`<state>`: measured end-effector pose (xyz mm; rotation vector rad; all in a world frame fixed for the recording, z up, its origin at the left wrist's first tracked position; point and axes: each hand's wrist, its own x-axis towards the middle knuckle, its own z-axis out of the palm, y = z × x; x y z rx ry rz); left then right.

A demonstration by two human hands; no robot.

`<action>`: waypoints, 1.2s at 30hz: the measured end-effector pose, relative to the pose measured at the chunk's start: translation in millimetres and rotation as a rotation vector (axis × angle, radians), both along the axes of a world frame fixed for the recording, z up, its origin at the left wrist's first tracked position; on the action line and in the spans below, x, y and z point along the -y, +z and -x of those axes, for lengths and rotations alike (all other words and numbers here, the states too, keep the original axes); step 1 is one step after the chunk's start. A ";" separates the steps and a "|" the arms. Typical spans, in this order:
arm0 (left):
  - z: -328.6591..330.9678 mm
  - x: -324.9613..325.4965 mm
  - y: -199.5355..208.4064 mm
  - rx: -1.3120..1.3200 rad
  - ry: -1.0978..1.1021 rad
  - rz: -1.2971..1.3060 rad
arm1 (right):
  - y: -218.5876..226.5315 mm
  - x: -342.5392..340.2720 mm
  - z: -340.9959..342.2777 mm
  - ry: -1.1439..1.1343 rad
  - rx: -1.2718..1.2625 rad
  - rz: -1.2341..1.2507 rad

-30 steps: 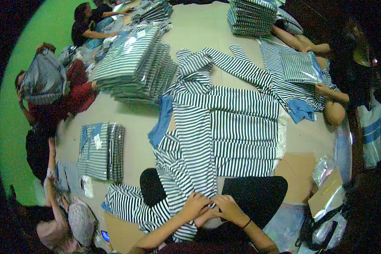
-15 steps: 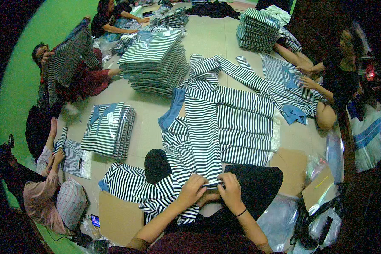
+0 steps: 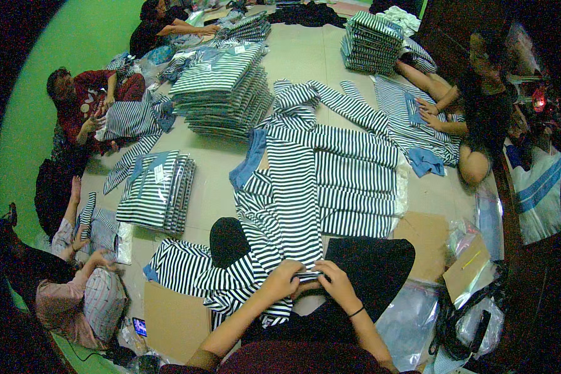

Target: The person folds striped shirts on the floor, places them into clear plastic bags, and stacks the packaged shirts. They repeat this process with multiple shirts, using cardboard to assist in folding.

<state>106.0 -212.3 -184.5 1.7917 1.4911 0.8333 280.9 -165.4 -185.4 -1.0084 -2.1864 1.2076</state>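
Floor of pale, glossy tile (image 3: 299, 56) takes up most of what I can see, and the clock is read from the seated person's hands. Across it, reaching up towards twelve o'clock from that lap, lies a black-and-white striped cloth garment (image 3: 298, 199); more striped cloth spreads at one o'clock, though I can't tell whether it is all one piece. It looks light, limp and soft, likely to sag or ruck up if lifted from one point; nothing about it seems fragile. Two spaced holds along the end edge would probably keep it flat.

A tall stack of folded striped garments in clear plastic (image 3: 221, 93) rises at eleven o'clock; those wrappers look slippery, so such bundles would be better supported from below. A shorter stack of plastic-wrapped striped garments (image 3: 148, 198) sits at ten, and a flat brown cardboard sheet (image 3: 421, 243) at half past two.

The left hand (image 3: 285, 279) and right hand (image 3: 335, 282) are close together, fingers pinching the near end of the cloth. A thin black wristband (image 3: 356, 311) circles the right wrist.
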 end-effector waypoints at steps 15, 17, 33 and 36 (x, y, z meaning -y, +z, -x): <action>67.8 -103.1 3.4 0.399 0.209 -0.079 | 26.1 -134.4 60.4 -0.083 -0.288 0.120; 80.5 -136.5 -2.5 0.521 0.440 0.173 | 10.4 -171.8 84.1 -0.068 -0.385 0.387; 162.3 -405.9 -94.4 -0.546 0.479 -0.145 | -96.9 -412.8 186.3 -0.395 0.128 -0.246; 162.1 -403.8 -100.9 -0.571 0.483 -0.282 | -82.0 -413.5 189.1 -0.281 0.153 -0.497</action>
